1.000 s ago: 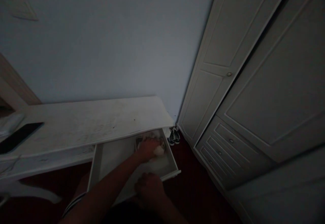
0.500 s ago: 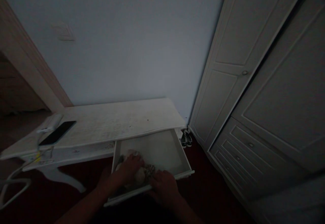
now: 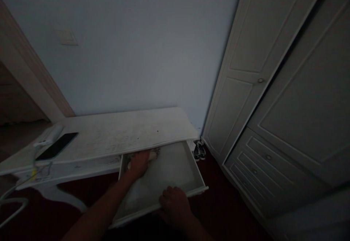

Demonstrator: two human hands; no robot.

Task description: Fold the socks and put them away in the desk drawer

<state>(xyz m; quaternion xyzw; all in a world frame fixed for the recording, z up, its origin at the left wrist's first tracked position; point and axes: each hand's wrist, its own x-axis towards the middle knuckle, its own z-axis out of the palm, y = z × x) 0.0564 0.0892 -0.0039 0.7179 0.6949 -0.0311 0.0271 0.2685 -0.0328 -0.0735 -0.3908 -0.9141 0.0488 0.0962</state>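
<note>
The left hand (image 3: 139,162) reaches deep into the open drawer (image 3: 175,170), toward 11 o'clock. Its grip seems closed around a pale bundle (image 3: 152,155), though the light is poor. The right hand (image 3: 175,204) has its grip clamped on the front rim at 6 o'clock. It is best to hold the drawer steady and move low, since the tabletop (image 3: 117,133) edge hangs just above the knuckles. The drawer floor toward 3 o'clock is free.

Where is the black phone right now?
In the head view, the black phone lies at the left end of the white desk, right beside a pale oblong gadget and left of the open drawer.
</note>
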